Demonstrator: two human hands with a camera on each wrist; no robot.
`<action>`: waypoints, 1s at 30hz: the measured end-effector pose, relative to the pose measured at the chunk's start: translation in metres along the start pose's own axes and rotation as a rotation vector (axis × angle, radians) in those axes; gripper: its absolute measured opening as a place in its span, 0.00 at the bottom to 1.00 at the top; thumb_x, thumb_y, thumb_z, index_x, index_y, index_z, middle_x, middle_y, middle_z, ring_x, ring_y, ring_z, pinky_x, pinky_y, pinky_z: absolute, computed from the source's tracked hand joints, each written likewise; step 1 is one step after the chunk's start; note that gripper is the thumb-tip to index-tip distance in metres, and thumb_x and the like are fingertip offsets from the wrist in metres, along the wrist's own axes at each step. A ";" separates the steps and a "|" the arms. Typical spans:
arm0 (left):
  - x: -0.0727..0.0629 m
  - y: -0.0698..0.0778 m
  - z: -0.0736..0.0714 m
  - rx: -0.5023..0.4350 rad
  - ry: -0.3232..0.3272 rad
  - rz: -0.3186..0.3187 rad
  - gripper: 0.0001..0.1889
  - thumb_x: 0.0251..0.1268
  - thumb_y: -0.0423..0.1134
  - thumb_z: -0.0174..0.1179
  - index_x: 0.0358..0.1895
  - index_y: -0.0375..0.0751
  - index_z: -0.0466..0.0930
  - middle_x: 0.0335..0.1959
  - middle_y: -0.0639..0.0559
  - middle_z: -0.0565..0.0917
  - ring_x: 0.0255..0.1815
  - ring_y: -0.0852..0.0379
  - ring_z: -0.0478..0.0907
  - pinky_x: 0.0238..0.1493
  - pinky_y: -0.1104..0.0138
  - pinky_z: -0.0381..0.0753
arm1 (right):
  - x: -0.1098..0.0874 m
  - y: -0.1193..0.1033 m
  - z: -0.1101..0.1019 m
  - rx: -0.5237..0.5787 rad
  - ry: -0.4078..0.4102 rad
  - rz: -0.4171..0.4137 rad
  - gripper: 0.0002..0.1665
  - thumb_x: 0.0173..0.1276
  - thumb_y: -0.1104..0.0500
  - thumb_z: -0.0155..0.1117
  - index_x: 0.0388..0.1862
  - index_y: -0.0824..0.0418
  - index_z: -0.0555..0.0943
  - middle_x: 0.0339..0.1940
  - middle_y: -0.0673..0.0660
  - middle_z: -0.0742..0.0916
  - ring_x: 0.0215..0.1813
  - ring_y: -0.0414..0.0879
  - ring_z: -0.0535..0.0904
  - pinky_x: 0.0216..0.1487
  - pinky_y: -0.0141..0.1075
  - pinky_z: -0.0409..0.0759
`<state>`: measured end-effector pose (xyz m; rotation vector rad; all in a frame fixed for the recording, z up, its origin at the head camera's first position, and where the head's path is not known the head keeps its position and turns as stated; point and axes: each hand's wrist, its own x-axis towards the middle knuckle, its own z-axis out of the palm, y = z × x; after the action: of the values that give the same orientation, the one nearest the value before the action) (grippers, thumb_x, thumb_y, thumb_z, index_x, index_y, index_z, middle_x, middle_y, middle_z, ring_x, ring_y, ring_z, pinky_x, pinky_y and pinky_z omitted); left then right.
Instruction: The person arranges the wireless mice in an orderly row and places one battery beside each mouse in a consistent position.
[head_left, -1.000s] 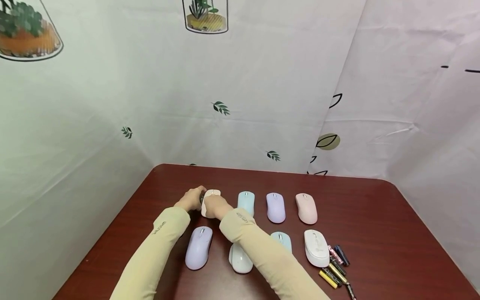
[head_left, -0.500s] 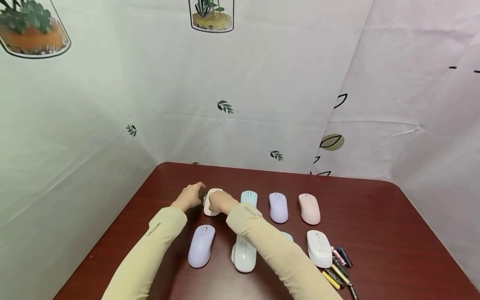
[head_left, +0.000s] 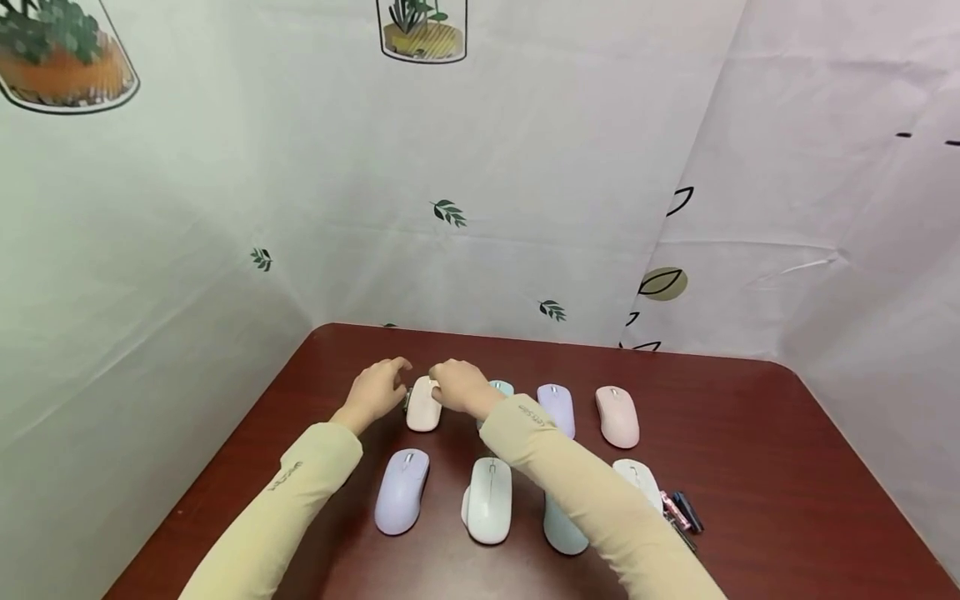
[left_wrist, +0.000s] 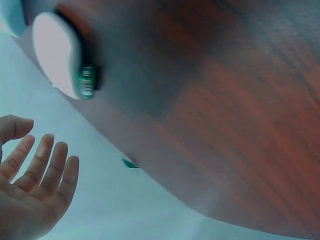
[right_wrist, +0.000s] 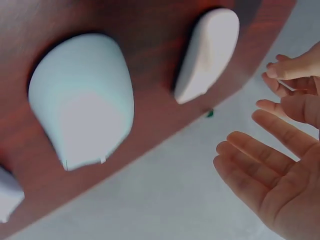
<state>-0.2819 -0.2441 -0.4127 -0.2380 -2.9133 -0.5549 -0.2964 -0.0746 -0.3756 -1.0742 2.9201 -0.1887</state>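
Observation:
A pale cream computer mouse [head_left: 423, 406] lies at the back left of the table. Just left of it is my left hand [head_left: 373, 390], fingers spread and relaxed, holding nothing. My right hand [head_left: 461, 387] hovers at the mouse's right side, partly over a light blue mouse [head_left: 501, 387]. In the right wrist view its fingers [right_wrist: 255, 162] are extended and grip nothing. Against the cream mouse's left side sits a small green cylinder [left_wrist: 87, 80] with pale lettering, clearest in the left wrist view.
In the back row are a lilac mouse [head_left: 557, 408] and a pink mouse [head_left: 618, 417]. Nearer are another lilac mouse [head_left: 402, 492], a white mouse [head_left: 490, 500], a light blue mouse [head_left: 562, 529] and a white mouse [head_left: 637, 479]. Several pens [head_left: 687, 512] lie at right, partly behind the right sleeve.
My right hand has let go of the cream mouse and moved up and to the right. My left hand has drawn slightly away to the left. The mouse stays with the cylinder beside it.

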 end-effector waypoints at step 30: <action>-0.016 0.134 0.000 -0.182 0.085 0.325 0.09 0.59 0.32 0.61 0.42 0.43 0.82 0.34 0.48 0.82 0.36 0.54 0.79 0.36 0.63 0.76 | -0.115 0.113 -0.047 0.166 0.229 0.099 0.11 0.66 0.62 0.56 0.43 0.65 0.82 0.39 0.58 0.87 0.36 0.47 0.83 0.37 0.40 0.80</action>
<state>-0.2411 -0.1227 -0.3688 -0.6787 -2.6634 -0.7511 -0.2841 0.0900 -0.3452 -0.9381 3.0768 -0.5768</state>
